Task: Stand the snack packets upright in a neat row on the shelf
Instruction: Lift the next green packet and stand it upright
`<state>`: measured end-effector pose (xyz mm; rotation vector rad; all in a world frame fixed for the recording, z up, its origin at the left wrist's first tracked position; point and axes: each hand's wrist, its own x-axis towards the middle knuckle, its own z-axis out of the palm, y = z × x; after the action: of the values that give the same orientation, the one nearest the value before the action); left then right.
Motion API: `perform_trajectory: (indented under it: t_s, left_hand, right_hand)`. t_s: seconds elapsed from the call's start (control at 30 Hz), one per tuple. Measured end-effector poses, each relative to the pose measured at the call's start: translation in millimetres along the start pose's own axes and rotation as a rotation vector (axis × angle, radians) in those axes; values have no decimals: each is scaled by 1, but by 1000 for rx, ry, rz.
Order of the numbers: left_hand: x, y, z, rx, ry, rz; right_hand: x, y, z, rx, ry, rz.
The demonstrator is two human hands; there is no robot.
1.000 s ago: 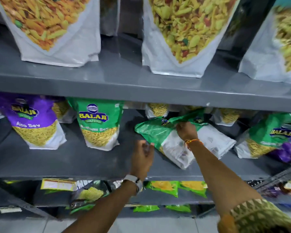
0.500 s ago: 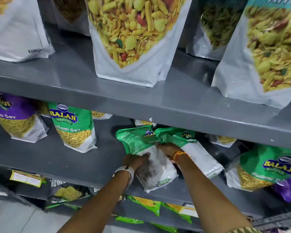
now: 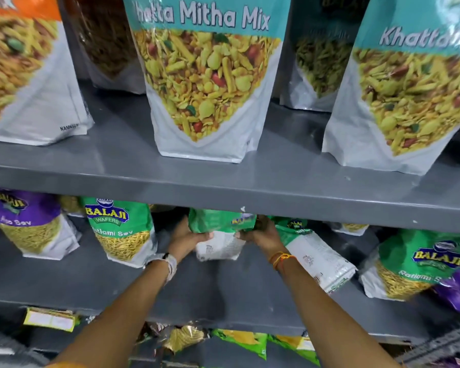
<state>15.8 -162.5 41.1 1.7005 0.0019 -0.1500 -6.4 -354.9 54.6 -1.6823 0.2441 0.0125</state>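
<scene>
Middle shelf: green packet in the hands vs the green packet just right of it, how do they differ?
The held packet is gripped by the left hand and right hand, roughly upright; the neighbouring packet lies tilted, untouched on the shelf. The held packet's top is tucked under the upper shelf; the neighbour's white lower half reaches toward the shelf front. Both are green-topped with their white printed backs facing out.

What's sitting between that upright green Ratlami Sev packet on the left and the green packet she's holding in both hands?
Nothing: in the head view, only bare grey shelf and the left hand separate the standing Ratlami Sev packet from the held packet.
</scene>
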Motion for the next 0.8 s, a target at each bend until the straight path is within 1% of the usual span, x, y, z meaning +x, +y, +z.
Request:
perform_trajectory:
  t_s: [0.1,0.2,0.37,0.43,0.5,0.57,0.67,0.73,0.8]
  left_hand:
    - [11,-3,-10,98,-52,-3]
    - [17,-13,-18,178,-135,-1]
    - [23,-24,-14,78,-215,12]
    - [24,-29,-12,93,-193,16]
    - [25,-33,-9,166,-128,12]
    - [23,-36,-5,178,-92,34]
    - [13,-43,-2,80,-103,23]
    - [6,-46,-7,-2,-110,-58]
    - [8,-46,-9,-170,-95,-131]
  right_hand:
    - [-4,5,3,59,86,-33]
    - [-13,14,8,62,139,-81]
    - [-23,21,23,2,228,-107]
    - [-27,28,32,-39,257,-56]
    - [-31,34,40,-85,284,3]
    - [-37,36,45,-120,287,19]
    - [-46,38,57,-168,308,2]
    - [-52,43,67,-207,398,-37]
    - [-58,46,80,-266,491,-81]
